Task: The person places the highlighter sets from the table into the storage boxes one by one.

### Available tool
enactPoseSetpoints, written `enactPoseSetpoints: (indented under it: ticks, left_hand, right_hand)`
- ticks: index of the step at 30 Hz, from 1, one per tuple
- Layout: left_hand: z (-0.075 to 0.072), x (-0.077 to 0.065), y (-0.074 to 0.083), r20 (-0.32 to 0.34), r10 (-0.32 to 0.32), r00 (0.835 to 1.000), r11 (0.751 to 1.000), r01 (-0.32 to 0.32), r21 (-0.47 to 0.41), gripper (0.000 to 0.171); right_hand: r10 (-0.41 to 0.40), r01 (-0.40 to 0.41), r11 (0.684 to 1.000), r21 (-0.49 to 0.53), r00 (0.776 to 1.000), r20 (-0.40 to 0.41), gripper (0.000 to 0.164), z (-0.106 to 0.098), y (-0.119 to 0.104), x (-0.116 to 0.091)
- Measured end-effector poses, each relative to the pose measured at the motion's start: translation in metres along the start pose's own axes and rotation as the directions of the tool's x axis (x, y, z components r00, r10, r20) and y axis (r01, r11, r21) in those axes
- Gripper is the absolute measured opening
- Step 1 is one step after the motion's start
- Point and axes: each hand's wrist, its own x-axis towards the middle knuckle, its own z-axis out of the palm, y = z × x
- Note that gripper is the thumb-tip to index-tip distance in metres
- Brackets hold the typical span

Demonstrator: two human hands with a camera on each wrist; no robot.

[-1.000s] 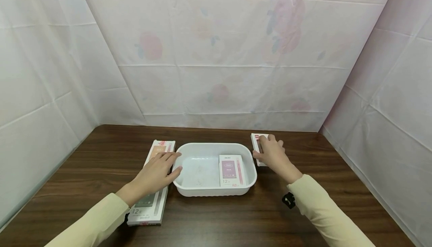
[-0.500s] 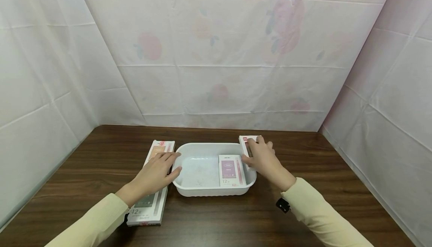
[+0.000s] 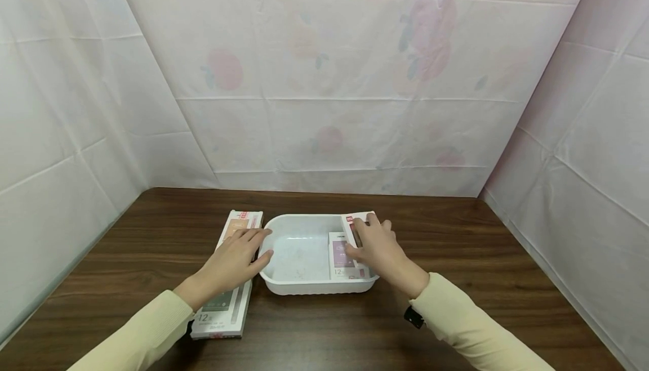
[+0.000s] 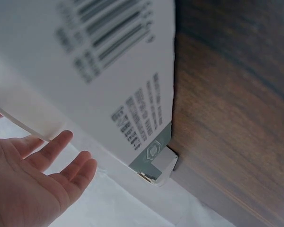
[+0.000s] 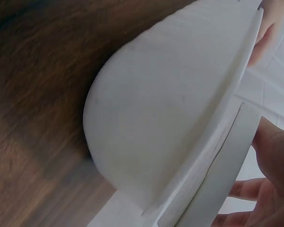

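Observation:
My right hand (image 3: 379, 251) grips a flat white box (image 3: 349, 222) with a red mark at its corner, held over the right end of a white plastic tray (image 3: 314, 287). In the right wrist view the box's pale edge (image 5: 227, 165) overlaps the tray's rim, fingers on its far side. Lying in the tray is another white box with a purple panel (image 3: 338, 255), partly covered by the held one. My left hand (image 3: 228, 267) rests at the tray's left rim, fingers relaxed. Beneath that hand and wrist, white boxes with a grey-green panel (image 3: 220, 303) and an orange panel (image 3: 236, 226) lie on the table.
The dark wood table (image 3: 324, 337) backs onto a pale fruit-print cloth (image 3: 329, 78). More cloth hangs at the left and right sides. In the left wrist view, a white box with a barcode (image 4: 113, 90) stands close beside the left hand.
My right hand has carried the white box leftward from the table beside the tray to over the tray's right end. The left hand and its nearby boxes have stayed put.

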Motion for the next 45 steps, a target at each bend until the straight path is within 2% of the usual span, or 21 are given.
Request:
enactPoseSetpoints:
  ticks: [7, 15, 24, 34, 45]
  left_hand:
    - [0.0, 0.0, 0.0, 0.002, -0.002, 1.0, 1.0, 0.002, -0.004, 0.049]
    - [0.0, 0.001, 0.0, -0.006, 0.005, 1.0, 1.0, -0.005, -0.001, 0.049]
    - [0.0, 0.0, 0.001, -0.008, 0.007, 1.0, 1.0, -0.007, -0.002, 0.049]
    - [-0.001, -0.001, 0.001, -0.003, 0.002, 1.0, 1.0, -0.002, -0.008, 0.049]
    - [0.0, -0.002, 0.001, 0.005, -0.006, 1.0, 1.0, 0.006, -0.015, 0.05]
  right_hand:
    - [-0.044, 0.044, 0.999, -0.023, 0.999, -0.007, 0.044, 0.009, -0.01, -0.001]
    - [-0.121, 0.117, 0.991, -0.064, 0.99, -0.072, 0.033, 0.019, -0.016, -0.003]
    - [-0.085, 0.079, 0.995, -0.065, 0.992, -0.092, 0.045, 0.03, -0.019, 0.0]
    - [-0.033, 0.025, 0.996, -0.086, 0.995, -0.099, 0.044, 0.043, -0.017, 0.001]
    - [-0.045, 0.028, 0.986, -0.163, 0.993, -0.105, 0.045, 0.048, -0.019, 0.001]
